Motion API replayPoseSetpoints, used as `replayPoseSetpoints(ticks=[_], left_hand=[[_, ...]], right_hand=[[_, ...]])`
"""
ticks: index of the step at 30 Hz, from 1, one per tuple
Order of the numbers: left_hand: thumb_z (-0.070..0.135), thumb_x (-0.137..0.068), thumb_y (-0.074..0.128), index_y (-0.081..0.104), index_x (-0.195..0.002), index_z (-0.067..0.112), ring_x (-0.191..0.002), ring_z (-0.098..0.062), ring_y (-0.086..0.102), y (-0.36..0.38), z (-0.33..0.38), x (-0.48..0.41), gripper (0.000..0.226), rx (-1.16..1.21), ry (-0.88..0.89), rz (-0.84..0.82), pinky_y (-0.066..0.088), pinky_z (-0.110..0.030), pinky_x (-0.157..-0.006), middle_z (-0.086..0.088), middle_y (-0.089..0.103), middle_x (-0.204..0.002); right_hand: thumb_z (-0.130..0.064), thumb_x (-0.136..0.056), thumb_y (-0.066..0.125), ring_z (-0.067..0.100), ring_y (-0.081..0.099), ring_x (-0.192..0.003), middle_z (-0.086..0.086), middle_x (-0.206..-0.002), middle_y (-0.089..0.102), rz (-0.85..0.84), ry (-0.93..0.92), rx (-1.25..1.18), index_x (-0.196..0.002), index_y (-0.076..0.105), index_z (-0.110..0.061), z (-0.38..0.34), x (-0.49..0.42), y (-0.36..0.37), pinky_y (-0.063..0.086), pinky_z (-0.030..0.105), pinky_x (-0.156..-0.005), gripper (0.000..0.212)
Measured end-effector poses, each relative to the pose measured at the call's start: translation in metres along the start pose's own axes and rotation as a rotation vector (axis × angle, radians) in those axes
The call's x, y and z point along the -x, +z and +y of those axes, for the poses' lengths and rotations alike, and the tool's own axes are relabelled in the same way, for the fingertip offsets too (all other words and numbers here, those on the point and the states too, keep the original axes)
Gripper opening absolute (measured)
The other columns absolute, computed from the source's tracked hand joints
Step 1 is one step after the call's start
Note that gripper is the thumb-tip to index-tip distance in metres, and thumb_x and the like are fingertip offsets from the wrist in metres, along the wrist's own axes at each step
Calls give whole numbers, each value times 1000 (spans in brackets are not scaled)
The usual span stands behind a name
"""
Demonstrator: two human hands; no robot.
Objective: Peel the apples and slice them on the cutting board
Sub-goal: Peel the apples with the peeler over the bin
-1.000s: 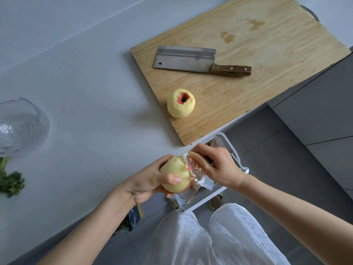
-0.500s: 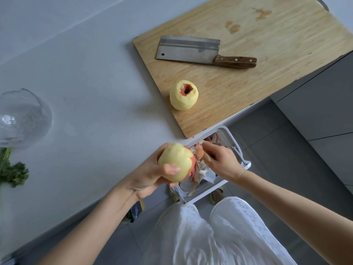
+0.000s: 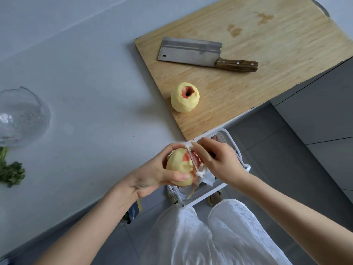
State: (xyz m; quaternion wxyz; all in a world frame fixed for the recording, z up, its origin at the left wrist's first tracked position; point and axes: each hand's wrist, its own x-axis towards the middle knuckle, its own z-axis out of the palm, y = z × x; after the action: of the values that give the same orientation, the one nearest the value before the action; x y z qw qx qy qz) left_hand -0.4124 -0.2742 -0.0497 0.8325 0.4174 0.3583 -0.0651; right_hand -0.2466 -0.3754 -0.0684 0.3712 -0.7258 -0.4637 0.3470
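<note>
My left hand grips a mostly peeled apple over the counter's edge; a patch of red skin remains on its right side. My right hand holds a white peeler whose blade lies against that red patch. A second peeled apple, red only around its stem hollow, stands on the wooden cutting board. A cleaver with a brown wooden handle lies flat on the board behind it.
A white waste bin with peels stands on the floor below my hands. A clear glass bowl and a bunch of green herbs sit at the counter's left. Grey cabinets are at right.
The peeler has shifted along the apple's red side, and more skin has come off since a second ago. Both hands stay over the bin; the view has shifted slightly.
</note>
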Motion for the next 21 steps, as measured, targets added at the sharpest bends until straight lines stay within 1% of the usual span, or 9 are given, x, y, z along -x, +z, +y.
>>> replayPoseSetpoints(ticks=[1,2,4,6,8,11,13,16,21], left_hand=[[15,-48,82,52,-122,19,-101,-21,64,1,0,-1,81,-39,4,10,56,-38,-81,-7,63,-114],[17,-47,83,51,-121,17,-100,-20,65,2,0,-2,81,-95,9,21,55,-35,-82,-7,64,-112],[22,-46,84,52,-118,16,-98,-17,66,3,1,-3,79,-243,17,33,54,-32,-85,-6,66,-108],[24,-48,84,54,-115,16,-95,-15,66,4,3,-4,74,-364,25,20,54,-32,-86,-4,67,-104],[22,-52,84,56,-114,16,-93,-16,65,4,4,-4,68,-418,36,8,54,-34,-85,-4,68,-103],[11,-58,83,55,-113,16,-93,-15,66,3,5,-2,62,-369,52,5,53,-31,-80,-1,68,-100],[6,-59,80,53,-113,13,-92,-13,65,4,6,-1,61,-316,60,2,51,-26,-78,1,67,-98],[13,-53,84,53,-116,11,-92,-11,65,5,4,-1,70,-277,67,19,51,-24,-77,2,67,-99],[24,-51,81,51,-119,4,-92,-13,64,5,1,-1,76,-249,58,-4,51,-26,-76,-1,66,-99]], right_hand=[[-38,-94,51,7,41,-50,-13,-50,43,50,-129,124,-67,51,-32,-3,-3,-4,32,15,-53,28],[-34,-92,51,9,42,-49,-12,-51,45,63,-269,206,-71,57,-26,-5,-6,-9,33,17,-51,23],[-24,-88,50,15,46,-49,-5,-54,53,-6,-517,308,-77,65,-13,-10,-13,-17,36,26,-48,22],[-20,-89,50,21,47,-50,0,-56,55,-98,-658,385,-78,66,-9,-15,-21,-21,35,28,-48,22],[-19,-90,52,23,47,-50,0,-56,55,-141,-710,433,-78,66,-10,-19,-26,-24,35,29,-49,21],[-21,-91,48,22,48,-51,0,-57,56,-128,-681,371,-81,67,-8,-17,-26,-26,36,28,-49,25],[-20,-90,50,17,48,-53,-1,-59,57,-90,-632,314,-82,67,-8,-12,-24,-25,34,23,-50,22],[-21,-89,52,12,45,-56,-4,-60,57,-60,-524,247,-84,67,-10,-2,-19,-18,29,16,-55,19],[-25,-92,49,8,45,-53,-7,-60,56,-62,-356,127,-88,65,-13,11,-13,-7,44,29,-52,21]])
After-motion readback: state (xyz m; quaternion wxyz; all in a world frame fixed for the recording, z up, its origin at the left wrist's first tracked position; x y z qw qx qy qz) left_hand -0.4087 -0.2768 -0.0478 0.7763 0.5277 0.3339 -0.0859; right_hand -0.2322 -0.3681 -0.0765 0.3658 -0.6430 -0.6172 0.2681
